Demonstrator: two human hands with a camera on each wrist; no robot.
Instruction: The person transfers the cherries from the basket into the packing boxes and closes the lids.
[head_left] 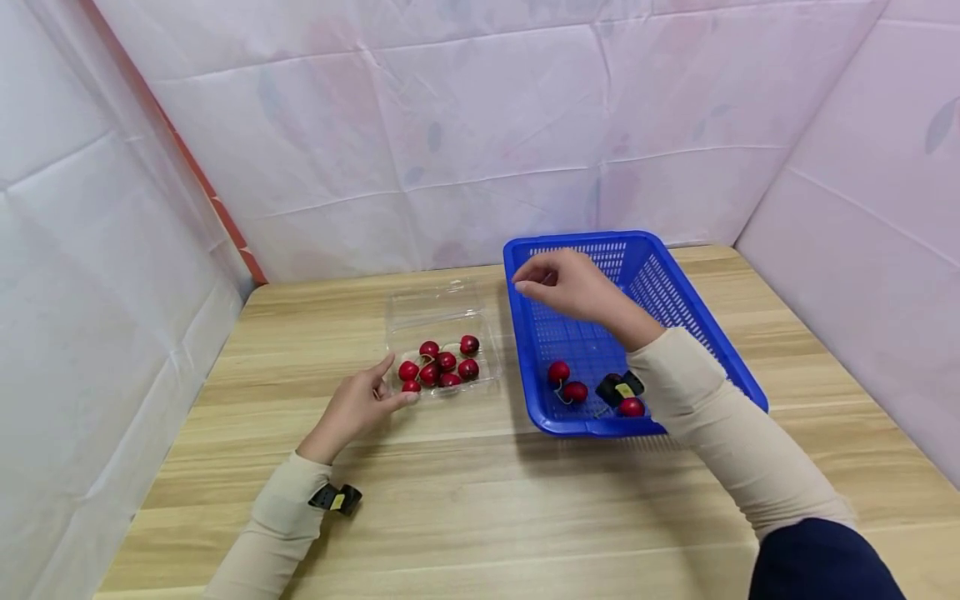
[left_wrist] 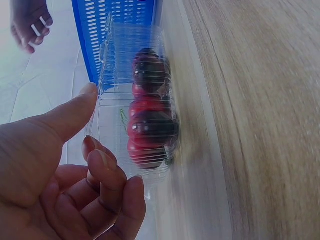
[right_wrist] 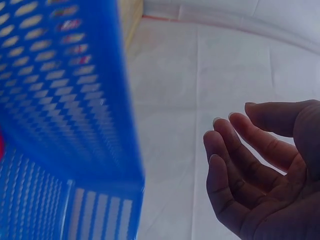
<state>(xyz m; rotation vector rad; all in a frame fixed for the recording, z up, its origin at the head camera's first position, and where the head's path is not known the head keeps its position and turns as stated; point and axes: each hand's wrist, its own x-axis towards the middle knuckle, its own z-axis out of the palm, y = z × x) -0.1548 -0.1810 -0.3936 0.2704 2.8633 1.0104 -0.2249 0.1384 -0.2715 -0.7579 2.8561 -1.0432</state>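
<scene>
A clear plastic clamshell box (head_left: pixel 490 358) lies with its lid folded back on the table and holds several dark red cherries (head_left: pixel 447 362). My left hand (head_left: pixel 358 410) is at its near left corner, thumb by the front edge and fingers by the left side. In the left wrist view the fingers are loosely bent against or very close to the clear plastic (left_wrist: pixel 112 105). Over the left part of a blue plastic basket (head_left: pixel 525 350) hovers my right hand (head_left: pixel 572 283), fingers relaxed, nothing in them. Cherries (head_left: pixel 558 372) with stems lie on the basket's near floor.
The basket stands right of the box on a wood-grain table (head_left: pixel 465 508). Its raised rim and slotted walls lie under the right forearm, which hides part of the near right side. Pale patterned sheets (head_left: pixel 480 133) hang behind and at both sides.
</scene>
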